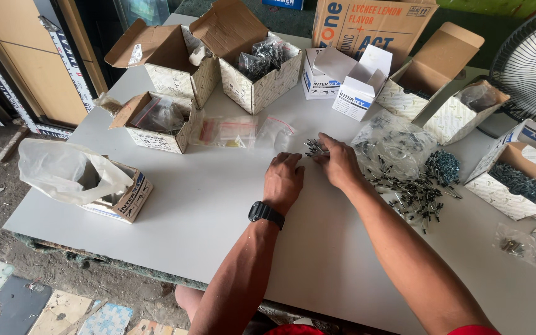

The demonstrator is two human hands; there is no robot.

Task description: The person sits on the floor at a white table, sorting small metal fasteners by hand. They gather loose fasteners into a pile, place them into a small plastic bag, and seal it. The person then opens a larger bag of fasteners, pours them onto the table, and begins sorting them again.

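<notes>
Head view: patterned open cartons (262, 77) behind white table (206, 205).

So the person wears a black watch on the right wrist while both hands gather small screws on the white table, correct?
Not quite. The head view shows the black watch on the left wrist, not the right. The rest holds: the left hand and right hand gather a little cluster of small screws on the white table.

Both hands at mid-worktop (218, 205): left hand (283, 180) flat, w/ black watch (265, 213); right hand (337, 162) on a small bunch of dark screws (314, 147). Loose screw pile (414, 189) just beside, toward right edge. Open cardboard boxes (262, 65) along far edge; fan (531, 65) at far right corner.
</notes>
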